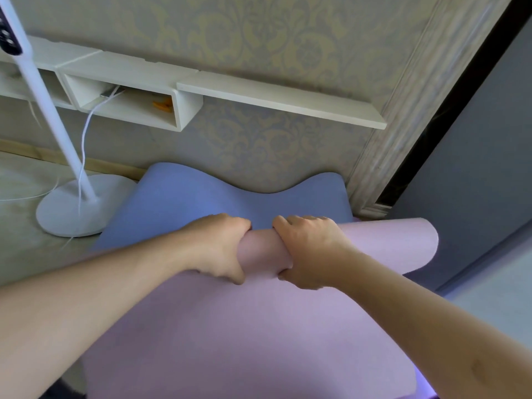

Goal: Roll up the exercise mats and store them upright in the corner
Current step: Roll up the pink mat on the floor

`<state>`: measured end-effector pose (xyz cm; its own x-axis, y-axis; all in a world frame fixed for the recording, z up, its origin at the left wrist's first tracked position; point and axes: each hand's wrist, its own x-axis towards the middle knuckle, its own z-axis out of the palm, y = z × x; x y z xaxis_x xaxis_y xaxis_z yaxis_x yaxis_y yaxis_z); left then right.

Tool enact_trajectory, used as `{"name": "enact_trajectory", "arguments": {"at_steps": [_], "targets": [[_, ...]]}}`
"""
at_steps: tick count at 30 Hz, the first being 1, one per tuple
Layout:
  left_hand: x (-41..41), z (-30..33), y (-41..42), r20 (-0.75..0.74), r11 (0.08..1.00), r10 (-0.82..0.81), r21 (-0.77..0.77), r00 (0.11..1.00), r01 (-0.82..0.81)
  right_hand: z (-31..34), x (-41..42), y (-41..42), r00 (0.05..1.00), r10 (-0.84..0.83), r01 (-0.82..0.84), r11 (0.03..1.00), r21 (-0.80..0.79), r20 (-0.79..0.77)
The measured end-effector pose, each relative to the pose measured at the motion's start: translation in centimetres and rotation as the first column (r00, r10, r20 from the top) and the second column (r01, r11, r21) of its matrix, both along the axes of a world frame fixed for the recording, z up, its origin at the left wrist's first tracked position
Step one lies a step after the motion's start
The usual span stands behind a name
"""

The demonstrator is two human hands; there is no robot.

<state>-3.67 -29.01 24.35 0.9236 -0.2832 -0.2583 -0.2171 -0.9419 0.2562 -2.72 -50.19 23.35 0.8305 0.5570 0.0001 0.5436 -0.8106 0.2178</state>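
Two bare hands grip a pink exercise mat (259, 326) at the centre of its curled edge, the left hand (221, 249) and the right hand (308, 251) set close together, fingers wrapped over the top of the fold and thumbs tucked beneath it. The pink mat spreads from the hands toward the camera, and its right end (403, 243) curls into a loose roll just beyond the right hand. Behind the hands, a blue exercise mat (201, 197) lies on the floor, its wavy far edge bent up against the patterned wallpaper (273, 38). To the left, the round white base (72, 211) of a floor stand sits touching the blue mat's edge, its pole (43, 90) slanting upward with a white cable (85, 133) trailing beside it. A white wall shelf (273, 99) runs above, an orange object (162, 106) in one open compartment.
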Motion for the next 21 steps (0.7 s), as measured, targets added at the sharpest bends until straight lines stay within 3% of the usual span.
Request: {"name": "enact_trajectory", "arguments": {"at_steps": [6, 14, 21], "targets": [[-1.2, -2.4, -1.9, 0.23, 0.956, -0.158, 0.278, 0.96, 0.091, -0.2, 0.3, -0.4, 0.994, -0.067, 0.068, 0.998, 0.005, -0.085], [-0.2, -0.5, -0.2, 0.043, 0.988, -0.064, 0.145, 0.997, 0.057, 0.0, 0.6, -1.6, 0.999, -0.021, 0.019, 0.999, -0.04, -0.035], [-0.9, -2.9, -1.7, 0.291, 0.944, -0.157, 0.324, 0.944, 0.057, -0.3, 0.6, -1.7, 0.997, -0.049, 0.048, 0.999, -0.023, -0.056]]}}
